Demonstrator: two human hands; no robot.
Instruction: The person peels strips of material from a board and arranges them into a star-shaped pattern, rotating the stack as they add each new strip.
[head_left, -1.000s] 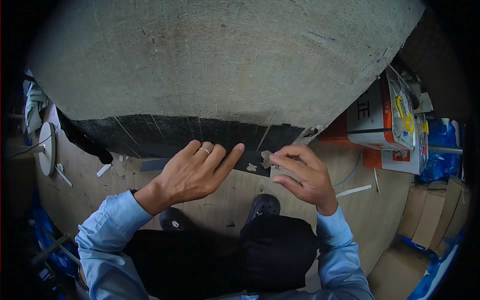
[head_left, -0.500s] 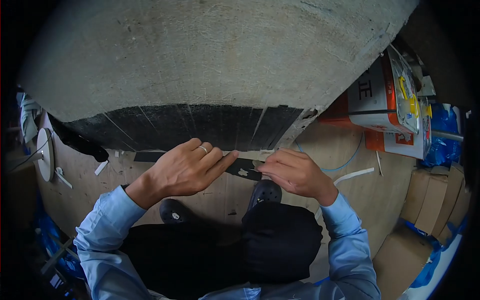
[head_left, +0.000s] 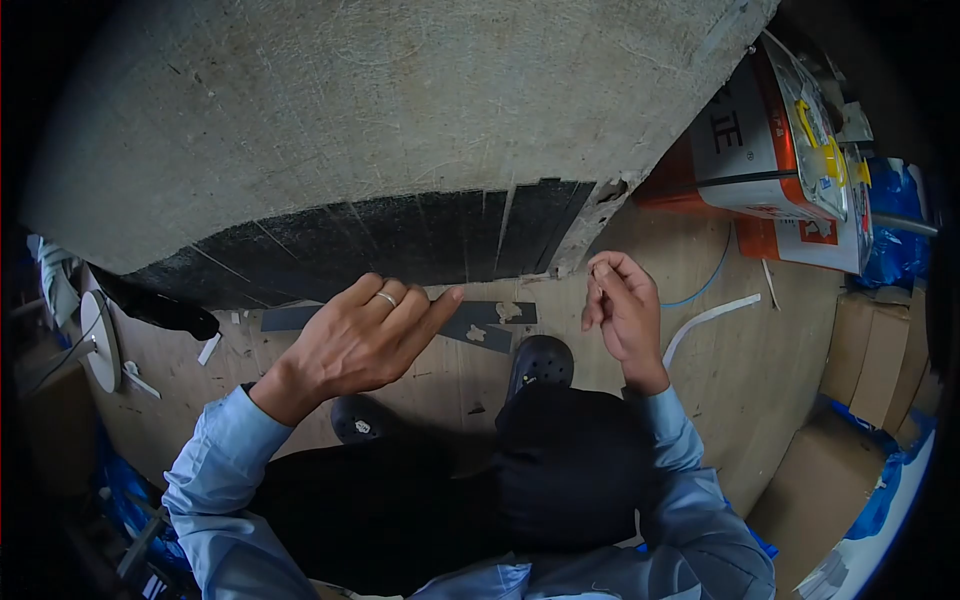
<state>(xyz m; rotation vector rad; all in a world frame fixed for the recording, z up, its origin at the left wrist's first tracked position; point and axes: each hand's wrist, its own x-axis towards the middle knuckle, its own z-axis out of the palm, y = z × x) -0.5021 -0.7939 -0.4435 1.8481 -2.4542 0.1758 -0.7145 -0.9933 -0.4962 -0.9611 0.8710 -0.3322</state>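
My left hand (head_left: 365, 335), with a ring on one finger, is closed at the near edge of the grey, rough-surfaced board (head_left: 420, 110). Its fingertips are partly hidden, and what they grip cannot be made out. Black strips (head_left: 400, 235) lie side by side along that edge of the board. To the right, my right hand (head_left: 625, 305) is raised off the board's corner with thumb and fingers pinched together; anything between them is too small to name. Below the edge, loose dark strips (head_left: 490, 338) with tan patches lie crossed on the floor.
Orange and white metal cans (head_left: 760, 150) stand at the right, near blue plastic (head_left: 890, 215) and cardboard boxes (head_left: 865, 360). Pale offcuts (head_left: 710, 325) lie on the wooden floor (head_left: 740, 400). A round white disc (head_left: 100, 340) stands at the left. My dark shoes (head_left: 540, 362) are below.
My right hand has moved up and to the right, away from the dark strips, and turned. My left hand stays at the board's edge. The view has shifted slightly.
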